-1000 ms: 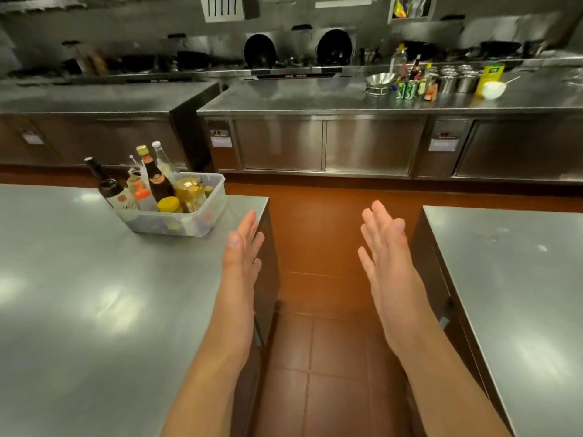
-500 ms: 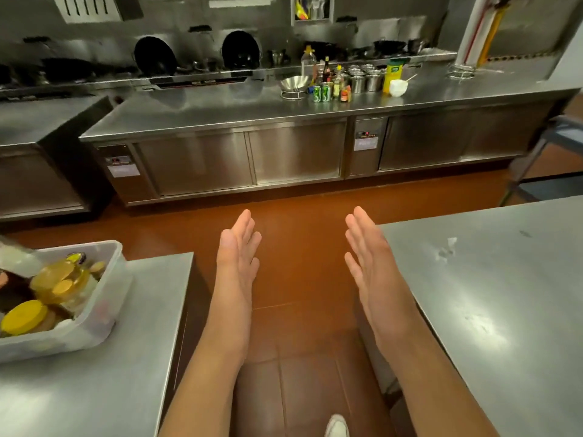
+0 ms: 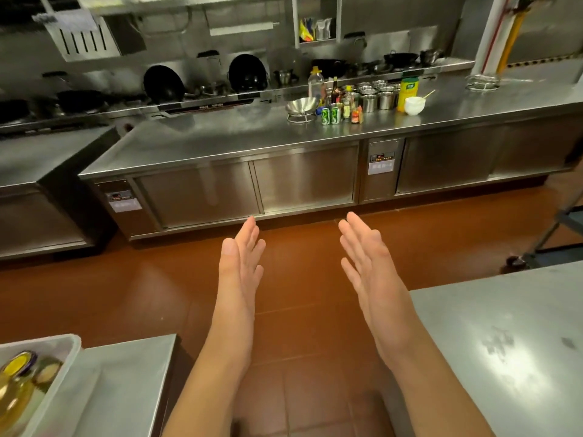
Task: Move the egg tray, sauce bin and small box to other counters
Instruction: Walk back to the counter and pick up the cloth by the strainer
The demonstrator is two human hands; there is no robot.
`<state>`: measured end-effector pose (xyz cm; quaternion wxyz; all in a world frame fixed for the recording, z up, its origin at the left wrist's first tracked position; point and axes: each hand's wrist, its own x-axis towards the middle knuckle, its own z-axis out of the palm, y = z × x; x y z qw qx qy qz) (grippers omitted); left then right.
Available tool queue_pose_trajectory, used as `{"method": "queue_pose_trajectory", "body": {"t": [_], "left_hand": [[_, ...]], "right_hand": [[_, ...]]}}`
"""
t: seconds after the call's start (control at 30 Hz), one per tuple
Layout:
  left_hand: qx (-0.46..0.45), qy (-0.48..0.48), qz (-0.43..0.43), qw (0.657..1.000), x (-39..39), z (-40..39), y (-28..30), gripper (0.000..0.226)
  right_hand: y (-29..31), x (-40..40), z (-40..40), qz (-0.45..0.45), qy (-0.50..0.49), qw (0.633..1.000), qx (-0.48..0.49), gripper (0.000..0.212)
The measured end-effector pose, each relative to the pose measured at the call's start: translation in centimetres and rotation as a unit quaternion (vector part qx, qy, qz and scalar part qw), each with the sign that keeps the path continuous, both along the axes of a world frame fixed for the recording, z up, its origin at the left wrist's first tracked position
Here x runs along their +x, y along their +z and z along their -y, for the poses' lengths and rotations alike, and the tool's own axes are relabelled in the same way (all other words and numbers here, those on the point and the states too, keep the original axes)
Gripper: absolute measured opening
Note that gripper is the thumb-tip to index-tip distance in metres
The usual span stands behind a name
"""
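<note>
Now we've swung right: sauce bin (image 3: 38, 383) slips off left (set on its table (image 3: 132, 373)), both hands (image 3: 241, 263) (image 3: 366, 263) spread, empty.

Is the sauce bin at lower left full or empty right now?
Not empty: the sauce bin holds at least a yellow-lidded jar. The frame edge cuts off the rest.

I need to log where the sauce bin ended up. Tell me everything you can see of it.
The sauce bin is a pale, translucent plastic tub with a rounded rim, cut off by the lower left corner of the frame. It sits on the steel counter there, back from the counter's corner. Inside show a yellow-lidded jar and a bottle of yellow liquid. Neither hand touches it.
</note>
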<state>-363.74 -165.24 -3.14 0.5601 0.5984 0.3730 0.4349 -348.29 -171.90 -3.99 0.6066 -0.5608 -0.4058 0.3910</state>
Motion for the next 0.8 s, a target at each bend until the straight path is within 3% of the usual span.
{"method": "queue_pose_trajectory", "body": {"t": [0.27,0.43,0.8], "left_hand": [[-0.012,-0.006,0.04,0.999,3.1,-13.6,-0.4,0.064],[0.01,-0.037,0.051,0.998,5.5,-21.9,0.6,0.073],[-0.013,-0.149,0.024,0.989,17.6,-33.8,-0.9,0.071]], "right_hand": [[0.4,2.8,-12.5,0.008,-0.023,1.0,-0.004,0.086],[1.6,4.9,-19.3,0.017,-0.066,0.998,0.002,0.084],[0.3,14.5,-29.1,0.016,-0.166,0.985,-0.04,0.079]]}}
